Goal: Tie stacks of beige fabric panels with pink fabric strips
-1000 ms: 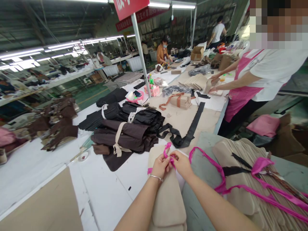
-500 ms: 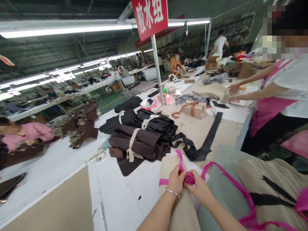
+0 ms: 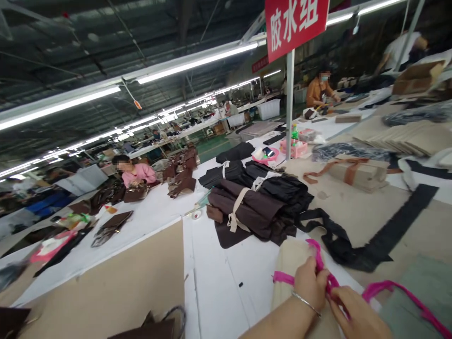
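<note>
A bundle of beige fabric pieces (image 3: 287, 256) lies at the lower right of the head view, with a bright pink cloth strip (image 3: 283, 278) around it. My left hand (image 3: 310, 285), a silver bangle at its wrist, pinches the pink strip over the bundle. Close beside it, my right hand (image 3: 353, 306) has its fingers closed on the same strip. The strip is bunched between the two hands, and the fingers partly hide whether it is knotted. One end sticks up beyond my left fingers.
Beyond the hands lie tied brown fabric bundles (image 3: 247, 207) and black ones (image 3: 278, 181). A long black strip (image 3: 399, 230) stretches to the right, near a tied beige stack (image 3: 360, 174). A metal post (image 3: 290, 103) rises from the table. A person in pink (image 3: 141, 174) sits at left.
My view has swung left, so the table and hands appear farther right and the near co-worker at right is out of view. Both hands still grip the pink strip.
</note>
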A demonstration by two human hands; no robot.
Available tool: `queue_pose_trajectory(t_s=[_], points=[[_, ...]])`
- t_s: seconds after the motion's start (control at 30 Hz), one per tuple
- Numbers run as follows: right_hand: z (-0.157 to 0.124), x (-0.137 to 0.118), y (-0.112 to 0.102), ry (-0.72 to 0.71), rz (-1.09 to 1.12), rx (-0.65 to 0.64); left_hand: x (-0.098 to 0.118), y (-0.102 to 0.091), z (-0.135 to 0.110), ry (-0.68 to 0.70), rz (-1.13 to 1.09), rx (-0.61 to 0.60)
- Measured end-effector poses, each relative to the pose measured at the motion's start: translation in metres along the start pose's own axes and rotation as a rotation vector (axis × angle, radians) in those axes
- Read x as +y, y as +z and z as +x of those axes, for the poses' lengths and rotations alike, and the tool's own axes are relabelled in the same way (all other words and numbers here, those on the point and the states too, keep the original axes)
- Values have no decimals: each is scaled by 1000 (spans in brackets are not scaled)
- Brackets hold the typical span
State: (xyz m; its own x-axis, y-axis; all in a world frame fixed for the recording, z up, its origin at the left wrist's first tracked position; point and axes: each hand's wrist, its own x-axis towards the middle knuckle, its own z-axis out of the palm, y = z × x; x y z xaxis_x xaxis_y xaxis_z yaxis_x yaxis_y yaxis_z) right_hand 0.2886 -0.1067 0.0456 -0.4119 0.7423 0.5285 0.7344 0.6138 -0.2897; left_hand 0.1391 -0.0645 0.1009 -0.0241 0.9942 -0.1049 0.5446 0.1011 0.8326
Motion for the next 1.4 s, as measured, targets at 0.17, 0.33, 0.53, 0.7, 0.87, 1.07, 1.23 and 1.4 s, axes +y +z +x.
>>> queue_pose_trajectory(t_s=[0.17, 0.33, 0.53, 0.7, 0.87, 1.07, 1.23, 1.4], points=[[11, -10, 3, 314, 297, -114, 10, 2, 4, -10, 6, 8], [18, 2, 0, 599, 481, -94, -1, 20, 21, -66, -69, 10], [20, 17, -5, 688, 571, -123, -3, 28, 27, -43, -106, -76], [20, 26, -5, 724, 619, -88, 4, 25, 30, 13, -114, -107], [15, 35, 4, 776, 751, -77, -1, 32, 36, -16, -166, -191], [16, 37, 7, 789, 788, -29, 3, 35, 32, 62, -185, -211], [25, 38, -5, 606, 596, -110, 11, 32, 31, 169, -185, -71], [33, 34, -23, 499, 565, -117, 16, 29, 26, 267, -313, -125]])
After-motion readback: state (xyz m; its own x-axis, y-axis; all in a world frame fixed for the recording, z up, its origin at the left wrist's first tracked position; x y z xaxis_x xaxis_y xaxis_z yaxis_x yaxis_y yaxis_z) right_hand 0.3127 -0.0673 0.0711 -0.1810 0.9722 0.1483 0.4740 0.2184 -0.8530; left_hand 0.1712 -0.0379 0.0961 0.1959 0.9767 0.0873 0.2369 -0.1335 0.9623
